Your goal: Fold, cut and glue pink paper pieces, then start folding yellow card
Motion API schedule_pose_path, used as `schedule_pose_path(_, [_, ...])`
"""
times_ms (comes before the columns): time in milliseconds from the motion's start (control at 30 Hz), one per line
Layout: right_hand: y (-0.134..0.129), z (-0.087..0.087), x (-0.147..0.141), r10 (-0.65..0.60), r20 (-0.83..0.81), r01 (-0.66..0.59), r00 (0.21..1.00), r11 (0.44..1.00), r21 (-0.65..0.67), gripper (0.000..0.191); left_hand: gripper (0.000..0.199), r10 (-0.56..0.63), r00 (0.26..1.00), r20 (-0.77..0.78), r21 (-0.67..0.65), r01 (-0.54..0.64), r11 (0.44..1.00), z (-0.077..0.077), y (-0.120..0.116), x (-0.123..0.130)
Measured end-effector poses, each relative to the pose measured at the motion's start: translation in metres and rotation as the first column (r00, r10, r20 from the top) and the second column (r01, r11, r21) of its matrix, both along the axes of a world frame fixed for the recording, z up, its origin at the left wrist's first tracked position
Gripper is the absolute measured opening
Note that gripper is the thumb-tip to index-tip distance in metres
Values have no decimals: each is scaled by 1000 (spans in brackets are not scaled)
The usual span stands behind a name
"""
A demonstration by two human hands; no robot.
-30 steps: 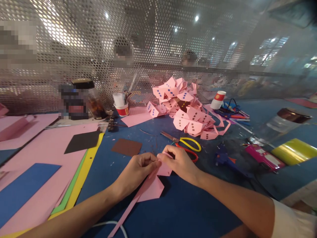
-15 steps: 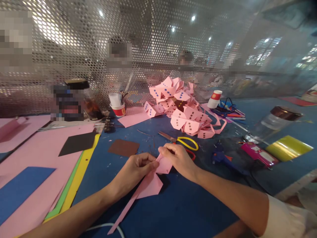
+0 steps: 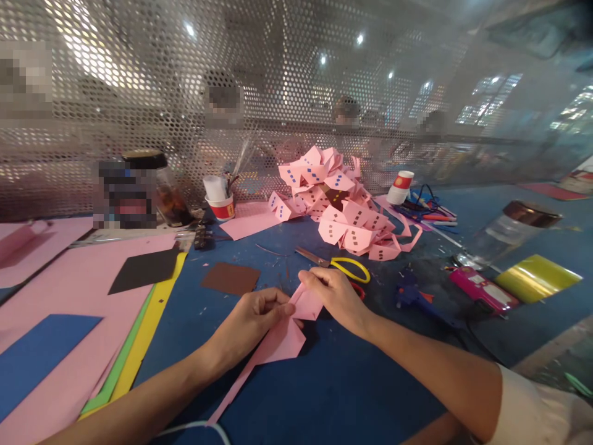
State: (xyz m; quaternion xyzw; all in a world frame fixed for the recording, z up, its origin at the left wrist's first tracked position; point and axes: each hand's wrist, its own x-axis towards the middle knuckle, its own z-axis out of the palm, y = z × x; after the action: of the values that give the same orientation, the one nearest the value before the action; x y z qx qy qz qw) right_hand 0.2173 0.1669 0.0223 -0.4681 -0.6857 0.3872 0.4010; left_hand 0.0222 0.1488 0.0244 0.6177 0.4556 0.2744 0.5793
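Both my hands pinch one pink paper cutout (image 3: 281, 341) above the blue tabletop. My left hand (image 3: 254, 315) is closed on its middle, thumb on top. My right hand (image 3: 334, 295) grips its upper end between thumb and fingers. A long thin strip of the cutout trails down toward me, and a folded flap sticks out below my fingers. Scissors (image 3: 349, 267) with one yellow and one red handle lie just beyond my right hand. A brown paper piece (image 3: 230, 278) lies beyond my left hand.
Folded pink paper pieces (image 3: 352, 232) with dark squares are heaped at the back. On the right are a blue glue gun (image 3: 412, 295), a magenta tool (image 3: 482, 289), a yellow roll (image 3: 540, 278) and a clear jar (image 3: 509, 232). Coloured sheets (image 3: 134, 266) cover the left. A perforated metal panel stands behind.
The trailing strip's lower end has shifted slightly up and to the right. Both hands keep their grip on the pink cutout, nearly in place.
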Motion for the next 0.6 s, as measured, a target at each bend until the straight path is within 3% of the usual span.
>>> schedule_pose_path(300, [-2,1,1,28,-37,-29,999,999,-33,45,27,-17,997,76,-32,19,999,1,0,0])
schedule_pose_path(467, [0,-1,1,-22,4,21,1000,999,27,47,26,-29,997,65,-16,30,999,-1,-1,-1])
schedule_pose_path(600, [0,0,1,45,-33,-45,998,999,-9,43,26,-11,998,61,-10,12,1000,-2,0,-1])
